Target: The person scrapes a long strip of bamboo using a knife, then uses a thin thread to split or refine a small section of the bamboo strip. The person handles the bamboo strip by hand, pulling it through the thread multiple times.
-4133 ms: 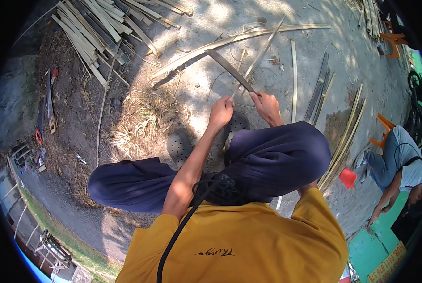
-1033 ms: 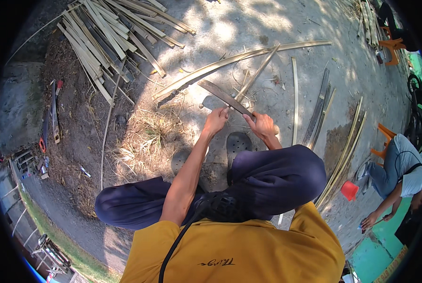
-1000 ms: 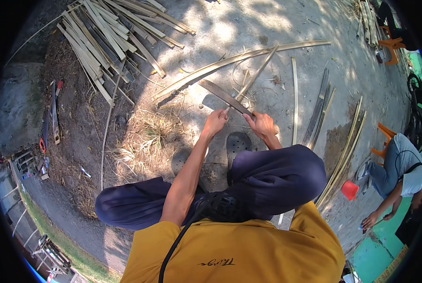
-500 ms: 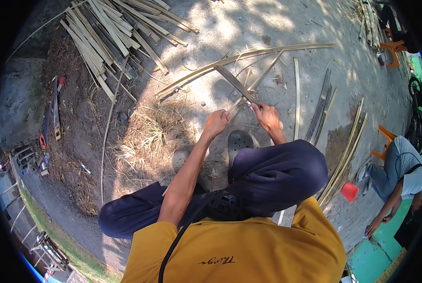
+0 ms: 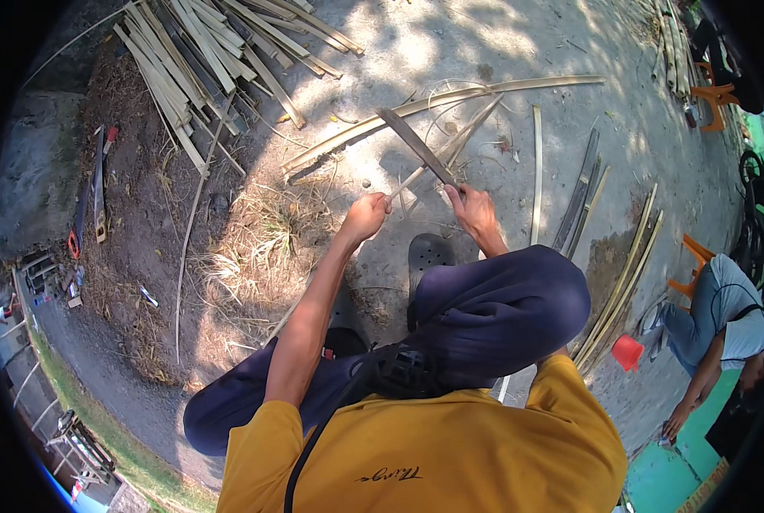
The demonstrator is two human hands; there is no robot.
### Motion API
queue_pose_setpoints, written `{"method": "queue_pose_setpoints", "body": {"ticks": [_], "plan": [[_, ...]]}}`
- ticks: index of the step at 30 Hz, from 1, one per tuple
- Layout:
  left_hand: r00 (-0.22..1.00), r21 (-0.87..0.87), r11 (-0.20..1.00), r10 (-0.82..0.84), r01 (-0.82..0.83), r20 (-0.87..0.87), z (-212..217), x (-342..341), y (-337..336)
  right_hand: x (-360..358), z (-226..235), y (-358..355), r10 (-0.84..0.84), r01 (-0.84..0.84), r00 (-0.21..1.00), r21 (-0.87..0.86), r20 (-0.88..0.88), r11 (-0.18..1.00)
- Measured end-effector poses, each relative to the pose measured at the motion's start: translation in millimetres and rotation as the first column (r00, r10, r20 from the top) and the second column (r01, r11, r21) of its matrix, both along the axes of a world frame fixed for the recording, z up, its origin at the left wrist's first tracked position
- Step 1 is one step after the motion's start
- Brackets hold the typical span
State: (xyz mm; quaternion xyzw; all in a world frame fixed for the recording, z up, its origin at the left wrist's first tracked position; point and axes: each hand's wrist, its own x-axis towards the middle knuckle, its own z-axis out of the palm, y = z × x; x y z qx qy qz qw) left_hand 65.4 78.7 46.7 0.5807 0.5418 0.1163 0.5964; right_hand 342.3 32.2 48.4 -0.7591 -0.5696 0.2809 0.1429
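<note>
My left hand (image 5: 367, 215) is closed around the near end of a thin pale bamboo strip (image 5: 407, 180). That strip slants away to the far right, passing the blade. In my right hand (image 5: 476, 214) is the handle of a machete (image 5: 418, 145), its long dark blade pointing to the far left. Blade and strip cross just beyond my hands; whether the edge bites into the strip cannot be made out. Beyond them a long, slightly bowed bamboo strip (image 5: 553, 83) lies across the ground, near the machete's tip.
A heap of bamboo strips (image 5: 185, 77) lies far left. Saws (image 5: 100, 188) rest on the soil at left. More strips (image 5: 625, 278) lie at right, beside a red container (image 5: 627, 352). Another person (image 5: 728, 299) sits at far right, near orange chairs (image 5: 696, 252).
My left hand has drawn left, away from my right hand, with the strip in it. The machete has shifted slightly left, and more strip shows between the blade and my left hand.
</note>
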Motion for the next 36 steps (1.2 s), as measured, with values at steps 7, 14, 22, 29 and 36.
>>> {"method": "queue_pose_setpoints", "body": {"ticks": [7, 14, 22, 29, 36], "plan": [[0.997, -0.016, 1.0, 0.016, -0.015, 0.071, 9.3, -32.3, -22.7, 22.7, -12.4, -11.2, 0.01, -0.006, 0.995, -0.036, 0.102, 0.999], [0.99, 0.085, 0.989, -0.113, 0.119, -0.08, 20.8, -53.4, -5.6, 9.5, -8.5, -1.5, -0.034, 0.038, 0.993, -0.036, 0.116, 0.999], [0.99, 0.088, 0.989, -0.108, 0.116, -0.087, 33.4, -82.5, -14.7, 19.8, -13.4, -6.6, 0.118, -0.116, 0.988, -0.025, 0.099, 0.993], [0.972, 0.053, 0.983, -0.163, 0.174, -0.168, 49.0, -67.6, -17.8, -9.9, -15.4, -17.2, 0.03, -0.029, 0.998, -0.02, 0.05, 0.999], [0.98, -0.007, 0.992, -0.129, 0.13, -0.154, 78.6, -124.7, -15.7, 37.1, -24.7, -15.2, -0.013, 0.022, 0.99, -0.067, 0.14, 0.998]]}}
